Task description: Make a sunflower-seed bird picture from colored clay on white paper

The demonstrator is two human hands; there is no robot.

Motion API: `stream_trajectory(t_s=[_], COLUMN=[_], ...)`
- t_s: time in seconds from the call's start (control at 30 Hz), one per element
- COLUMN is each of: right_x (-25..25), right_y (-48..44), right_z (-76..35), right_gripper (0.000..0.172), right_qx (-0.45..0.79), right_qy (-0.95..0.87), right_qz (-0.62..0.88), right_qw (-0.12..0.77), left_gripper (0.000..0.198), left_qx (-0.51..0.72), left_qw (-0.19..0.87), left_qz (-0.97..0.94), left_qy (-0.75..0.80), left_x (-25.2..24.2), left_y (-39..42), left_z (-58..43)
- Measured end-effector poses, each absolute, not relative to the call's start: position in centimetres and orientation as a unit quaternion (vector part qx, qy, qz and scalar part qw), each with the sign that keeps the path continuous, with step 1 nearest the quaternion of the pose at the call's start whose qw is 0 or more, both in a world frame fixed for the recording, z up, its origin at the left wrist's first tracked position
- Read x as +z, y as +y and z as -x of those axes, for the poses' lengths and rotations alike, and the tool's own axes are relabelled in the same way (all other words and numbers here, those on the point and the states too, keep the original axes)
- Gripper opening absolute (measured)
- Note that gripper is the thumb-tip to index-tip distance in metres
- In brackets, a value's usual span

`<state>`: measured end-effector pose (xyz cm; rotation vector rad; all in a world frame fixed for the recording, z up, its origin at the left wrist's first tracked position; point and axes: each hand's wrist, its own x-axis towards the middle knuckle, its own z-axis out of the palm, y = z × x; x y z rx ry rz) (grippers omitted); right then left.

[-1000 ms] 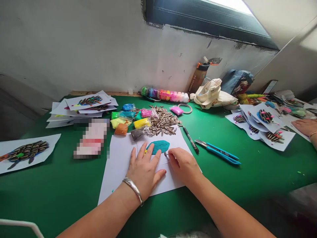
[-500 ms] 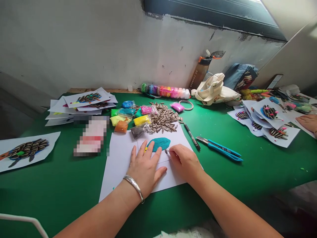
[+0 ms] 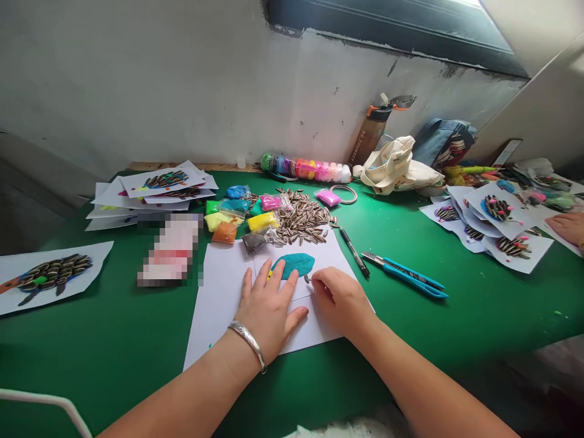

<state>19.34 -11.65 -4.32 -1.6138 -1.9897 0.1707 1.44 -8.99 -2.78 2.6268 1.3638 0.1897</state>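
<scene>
Spread flat, my left hand (image 3: 269, 304) lies on a white sheet of paper (image 3: 214, 292), its fingers partly over a flat blue clay shape (image 3: 296, 265). A bit of yellow clay (image 3: 269, 274) peeks out between those fingers at the shape's left end. My right hand (image 3: 340, 298) is closed in a pinch at the lower right edge of the blue shape. At its fingertips is a small dark grey piece of clay (image 3: 307, 278), touching or very near the blue shape. The fingertips' inner side is hidden.
Behind the paper lie a heap of sunflower seeds (image 3: 303, 219) and bagged clay (image 3: 262, 221). To the right are a pen (image 3: 353, 250) and a blue utility knife (image 3: 410, 275), blade out. Seed pictures (image 3: 497, 210) are stacked at both sides. Another person's hand (image 3: 568, 228) rests far right.
The view has shifted very slightly. My left hand stays flat in place, and my right hand keeps its pinch by the dark grey clay with barely any movement.
</scene>
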Motion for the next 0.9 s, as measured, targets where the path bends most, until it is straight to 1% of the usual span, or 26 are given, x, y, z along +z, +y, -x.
stream_trajectory(t_s=[0.17, 0.37, 0.57, 0.73, 0.9], right_x=[-4.4, -4.4, -3.8, -3.7, -4.0], right_y=[-11.7, -11.6, -10.9, -10.3, -10.4], right_z=[-19.3, -19.3, -19.6, -19.5, -19.4], right_gripper=[0.022, 0.020, 0.014, 0.013, 0.013], right_qx=[0.057, 0.069, 0.142, 0.132, 0.144], right_qy=[-0.750, -0.743, -0.705, -0.724, -0.706], right_qz=[0.605, 0.609, 0.619, 0.622, 0.624], right_qw=[0.260, 0.270, 0.316, 0.268, 0.300], left_gripper=[0.056, 0.056, 0.055, 0.055, 0.055], left_qx=[0.066, 0.065, 0.072, 0.071, 0.073], left_qw=[0.086, 0.086, 0.082, 0.091, 0.093], left_qz=[-0.882, -0.883, -0.883, -0.882, -0.881], left_qy=[0.458, 0.458, 0.457, 0.456, 0.457], left_x=[-2.8, -2.8, -2.9, -2.9, -2.9], left_y=[-9.0, -9.0, -9.0, -9.0, -9.0], left_z=[-1.4, -1.4, -1.4, -1.4, -1.4])
